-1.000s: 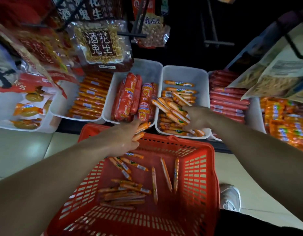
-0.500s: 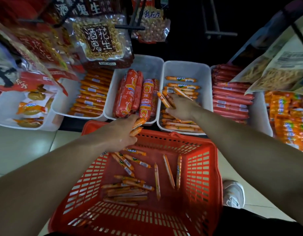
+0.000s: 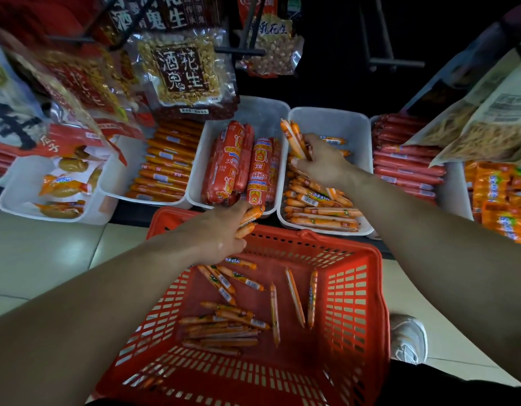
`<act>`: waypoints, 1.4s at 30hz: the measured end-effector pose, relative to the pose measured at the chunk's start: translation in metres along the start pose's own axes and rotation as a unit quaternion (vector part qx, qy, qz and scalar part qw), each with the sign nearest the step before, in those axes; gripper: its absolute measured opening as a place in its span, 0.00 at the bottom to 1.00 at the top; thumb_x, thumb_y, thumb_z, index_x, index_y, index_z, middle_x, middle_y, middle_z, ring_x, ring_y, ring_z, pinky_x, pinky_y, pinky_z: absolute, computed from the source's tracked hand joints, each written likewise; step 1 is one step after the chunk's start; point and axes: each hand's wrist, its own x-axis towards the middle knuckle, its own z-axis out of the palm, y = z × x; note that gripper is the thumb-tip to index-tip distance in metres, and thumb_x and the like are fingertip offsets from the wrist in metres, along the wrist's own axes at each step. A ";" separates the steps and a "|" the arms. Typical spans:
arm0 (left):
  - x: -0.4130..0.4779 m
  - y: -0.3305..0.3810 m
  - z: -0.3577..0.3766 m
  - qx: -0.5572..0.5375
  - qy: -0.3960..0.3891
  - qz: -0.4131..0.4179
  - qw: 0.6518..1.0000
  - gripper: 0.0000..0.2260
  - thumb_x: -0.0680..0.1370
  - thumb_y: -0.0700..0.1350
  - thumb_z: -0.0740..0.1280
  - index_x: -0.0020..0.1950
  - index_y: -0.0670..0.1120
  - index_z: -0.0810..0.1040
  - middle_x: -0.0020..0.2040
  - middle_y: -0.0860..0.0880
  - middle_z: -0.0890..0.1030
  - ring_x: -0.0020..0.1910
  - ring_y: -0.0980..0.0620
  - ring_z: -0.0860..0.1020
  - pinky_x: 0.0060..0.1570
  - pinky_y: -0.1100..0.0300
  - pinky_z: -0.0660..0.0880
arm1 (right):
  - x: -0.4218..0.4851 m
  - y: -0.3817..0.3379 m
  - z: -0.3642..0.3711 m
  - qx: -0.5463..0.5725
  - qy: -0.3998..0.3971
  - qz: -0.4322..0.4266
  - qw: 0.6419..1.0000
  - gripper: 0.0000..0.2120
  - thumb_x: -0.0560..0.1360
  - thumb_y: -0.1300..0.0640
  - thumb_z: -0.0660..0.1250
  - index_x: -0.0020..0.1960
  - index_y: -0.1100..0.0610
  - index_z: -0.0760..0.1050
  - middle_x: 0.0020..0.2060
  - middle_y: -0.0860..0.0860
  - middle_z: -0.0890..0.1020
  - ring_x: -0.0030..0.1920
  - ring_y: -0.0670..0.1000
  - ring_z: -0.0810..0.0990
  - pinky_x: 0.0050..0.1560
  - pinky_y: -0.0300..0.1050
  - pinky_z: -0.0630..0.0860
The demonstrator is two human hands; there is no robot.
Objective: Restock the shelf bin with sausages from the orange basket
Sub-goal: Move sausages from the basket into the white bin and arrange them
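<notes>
Gripped light, slippery sausages (image 3: 296, 139) mid-length in the right hand (image 3: 319, 164) over the shelf bin (image 3: 361, 127), more bunched in the left hand (image 3: 221, 230) at the orange basket (image 3: 356, 303) rim.

My two bare forearms with no sleeves in view, left hand (image 3: 221, 238) and right hand (image 3: 320, 162) without rings or gloves, white sneaker (image 3: 408, 338) on one foot, what may be dark trousers at the bottom edge

Dim, warm light; dark background above, glare on the floor tiles (image 3: 77, 253), wide-angle bending at edges, slight softness.
</notes>
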 end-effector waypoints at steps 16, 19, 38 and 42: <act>0.009 -0.001 0.000 0.022 0.009 0.004 1.000 0.28 0.80 0.48 0.67 0.76 0.53 0.57 0.46 0.55 0.69 0.39 0.58 0.72 0.33 0.66 0.65 | -0.025 0.059 -0.011 -0.275 -0.169 0.054 0.945 0.30 0.77 0.52 0.70 0.76 0.51 0.63 0.65 0.55 0.77 0.57 0.55 0.76 0.51 0.47 0.73; 0.014 -0.002 0.000 0.026 0.009 -0.005 1.000 0.28 0.80 0.48 0.67 0.76 0.53 0.58 0.45 0.57 0.68 0.39 0.60 0.72 0.32 0.68 0.64 | -0.029 0.068 -0.026 -0.202 -0.138 0.054 0.968 0.26 0.78 0.54 0.69 0.74 0.51 0.68 0.68 0.53 0.76 0.65 0.55 0.76 0.62 0.45 0.72; 0.165 0.129 0.035 0.179 0.030 0.133 0.974 0.33 0.74 0.46 0.74 0.77 0.53 0.65 0.74 0.47 0.70 0.69 0.45 0.71 0.67 0.52 0.70 | -0.113 0.146 -0.069 -0.119 -0.030 0.036 0.992 0.10 0.75 0.60 0.66 0.50 0.48 0.81 0.48 0.46 0.84 0.50 0.51 0.81 0.49 0.43 0.74; 0.143 0.107 0.042 0.155 0.065 0.134 0.977 0.33 0.74 0.49 0.73 0.77 0.51 0.64 0.74 0.49 0.67 0.72 0.47 0.67 0.69 0.52 0.67 | -0.107 0.137 -0.070 -0.132 -0.017 0.032 0.991 0.12 0.76 0.59 0.65 0.57 0.51 0.81 0.52 0.48 0.84 0.54 0.52 0.81 0.49 0.40 0.70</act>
